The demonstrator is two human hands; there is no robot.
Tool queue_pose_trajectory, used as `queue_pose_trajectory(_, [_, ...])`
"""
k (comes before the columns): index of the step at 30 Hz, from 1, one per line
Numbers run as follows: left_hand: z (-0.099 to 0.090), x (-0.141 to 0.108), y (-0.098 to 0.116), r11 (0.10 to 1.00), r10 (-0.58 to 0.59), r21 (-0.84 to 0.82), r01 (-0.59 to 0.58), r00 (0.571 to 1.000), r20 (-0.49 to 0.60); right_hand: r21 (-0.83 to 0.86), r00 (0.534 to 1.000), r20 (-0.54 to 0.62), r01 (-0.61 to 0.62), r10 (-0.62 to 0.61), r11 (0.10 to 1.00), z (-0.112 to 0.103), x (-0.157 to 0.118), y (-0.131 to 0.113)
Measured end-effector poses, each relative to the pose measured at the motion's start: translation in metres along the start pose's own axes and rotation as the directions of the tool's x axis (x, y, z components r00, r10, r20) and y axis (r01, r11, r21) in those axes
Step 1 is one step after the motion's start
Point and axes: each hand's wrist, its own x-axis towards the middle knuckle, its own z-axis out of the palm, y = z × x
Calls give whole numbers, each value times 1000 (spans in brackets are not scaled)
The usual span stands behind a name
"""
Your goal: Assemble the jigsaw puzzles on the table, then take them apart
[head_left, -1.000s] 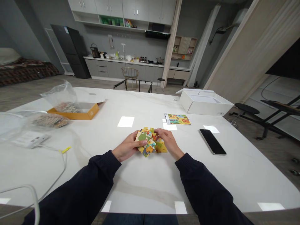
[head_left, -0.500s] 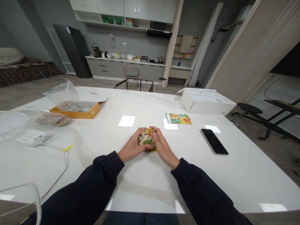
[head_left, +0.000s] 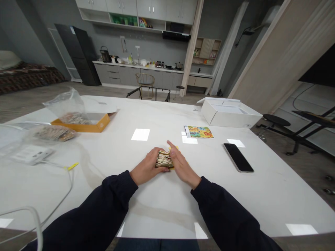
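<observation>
Left hand (head_left: 148,166) curls its fingers around a stack of puzzle pieces (head_left: 164,159), gripping it; right hand (head_left: 182,166) presses the stack's other side, fingers extended. Beyond the fingertips, rightward, lies an illustrated card (head_left: 199,132).

The tabletop (head_left: 162,209) is smooth and glossy, throwing back bright patches of light. Clear, crinkled plastic forms the bag (head_left: 68,104), while the orange box (head_left: 101,124) looks like matt card; the phone (head_left: 238,157) has a glossy black face, and the sleeves (head_left: 104,205) are matt dark cloth.
</observation>
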Motion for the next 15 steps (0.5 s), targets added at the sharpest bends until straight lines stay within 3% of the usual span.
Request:
queue_pose_trajectory(2, [-5, 2, 2, 989, -63, -133, 66, 998, 20, -120, 999, -26, 35, -38, 992, -21, 9, 12])
queue_pose_trajectory(4, [-11, 4, 5, 942, -134, -303, 146, 989, 58, -303, 998, 53, 40, -25, 952, -39, 17, 25])
queue_pose_trajectory(7, [-19, 6, 9, 862, -195, -461, 212, 977, 85, -419, 994, 110, 45, 2, 907, -51, 21, 37])
queue_pose_trajectory(11, [-19, 8, 11, 829, -209, -515, 219, 975, 77, -399, 998, 44, 56, -42, 915, -46, 21, 38])
queue_pose_trajectory(15, [-14, 8, 12, 822, -210, -525, 220, 974, 79, -201, 987, -134, 55, -83, 978, -39, 24, 35])
